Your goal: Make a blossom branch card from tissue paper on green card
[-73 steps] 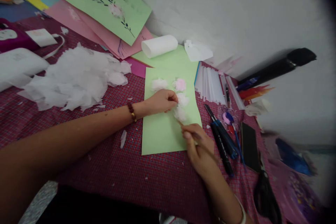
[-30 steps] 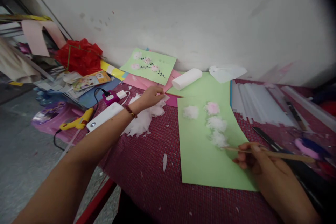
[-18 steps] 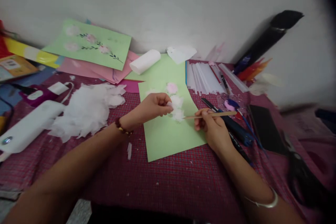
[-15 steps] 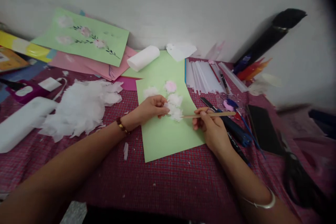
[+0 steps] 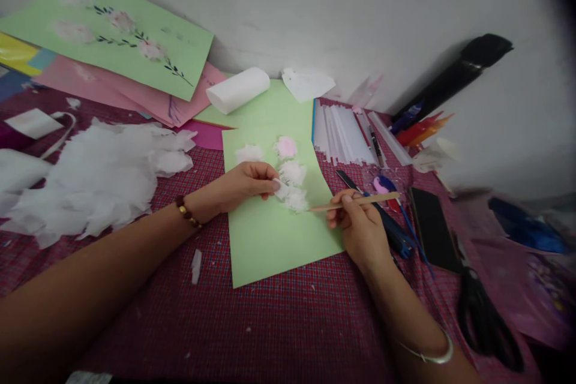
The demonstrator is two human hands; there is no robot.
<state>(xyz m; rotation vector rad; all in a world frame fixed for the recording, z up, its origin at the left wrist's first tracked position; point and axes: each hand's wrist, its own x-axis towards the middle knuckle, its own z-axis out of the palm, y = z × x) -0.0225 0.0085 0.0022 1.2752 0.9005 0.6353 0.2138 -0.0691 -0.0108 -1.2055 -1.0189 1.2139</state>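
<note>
Dim, probably off-white wall (image 5: 288, 18)

No legible text, brand or number. Flowered green card (image 5: 108, 27), upper left: faint grey marks (image 5: 179, 36) toward its right end, look like handwriting, too blurred to read. Pink sheets (image 5: 135, 98) under it: dark strokes (image 5: 174, 111) near bottom edge, small marks (image 5: 211, 79) near right corner, both unreadable.
</note>
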